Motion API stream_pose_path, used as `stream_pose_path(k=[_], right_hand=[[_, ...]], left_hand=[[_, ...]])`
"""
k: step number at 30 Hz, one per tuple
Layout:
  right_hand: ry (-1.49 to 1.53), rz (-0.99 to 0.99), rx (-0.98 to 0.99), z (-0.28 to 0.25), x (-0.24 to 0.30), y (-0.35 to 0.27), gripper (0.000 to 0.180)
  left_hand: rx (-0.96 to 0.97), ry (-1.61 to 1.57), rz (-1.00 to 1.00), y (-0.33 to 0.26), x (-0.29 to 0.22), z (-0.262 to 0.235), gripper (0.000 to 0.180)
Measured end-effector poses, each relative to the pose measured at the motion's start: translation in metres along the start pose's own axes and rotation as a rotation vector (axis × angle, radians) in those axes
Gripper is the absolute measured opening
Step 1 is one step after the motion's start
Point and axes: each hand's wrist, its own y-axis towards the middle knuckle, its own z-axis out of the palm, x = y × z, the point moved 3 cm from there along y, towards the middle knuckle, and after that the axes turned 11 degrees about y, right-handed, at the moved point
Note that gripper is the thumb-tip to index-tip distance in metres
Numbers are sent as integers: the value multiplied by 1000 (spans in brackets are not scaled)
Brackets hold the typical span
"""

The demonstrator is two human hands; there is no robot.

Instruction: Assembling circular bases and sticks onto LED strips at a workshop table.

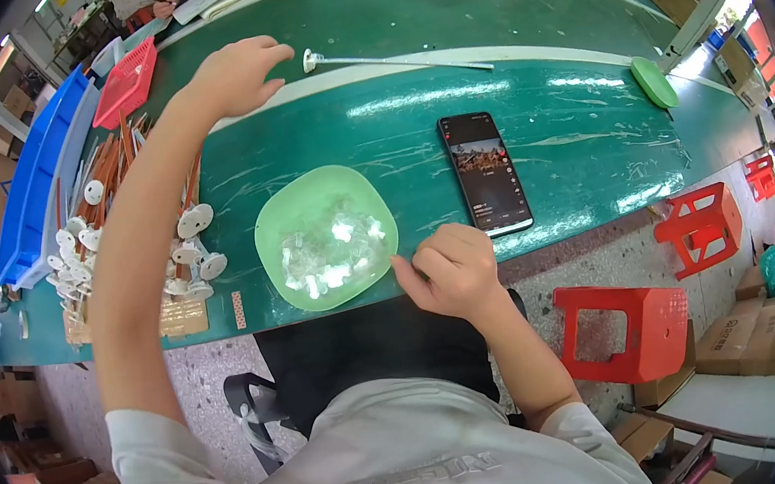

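Note:
My left hand (235,76) reaches over the far part of the table, thumb and fingers apart, with nothing visible in it. Just right of its fingertips lies a thin rod with a white disc-shaped end (396,61). By the near table edge my right hand (453,271) is closed, fingers curled in; whatever they may hold is hidden. Its thumb is close to the right rim of a light green bowl (292,197). Small clear, shiny pieces (336,255) fill the bottom of this bowl. Beyond the right hand a phone (487,173) lies with its screen lit.
Left of the bowl, a pile of rods with white discs (190,224) lies partly behind my left arm. A blue tray (42,186) and a red basket (126,83) stand farther left. A green dish (653,83) is at the right edge; red stools (642,332) stand on the floor.

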Motion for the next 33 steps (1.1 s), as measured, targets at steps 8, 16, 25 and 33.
stream_pose_path(k=[8,16,25,33], right_hand=[[42,-24,-10,0,-3,1,37],[35,-5,-1,-1,-5,0,37],[176,23,5,-13,2,5,28],[336,170,-188,-49,46,18,25]], left_hand=[[105,-187,-60,69,-3,76,67],[113,-109,-4,40,-18,53,26],[-37,-5,126,4,-66,14,23],[-461,-528,93,-135,-178,-84,33]])
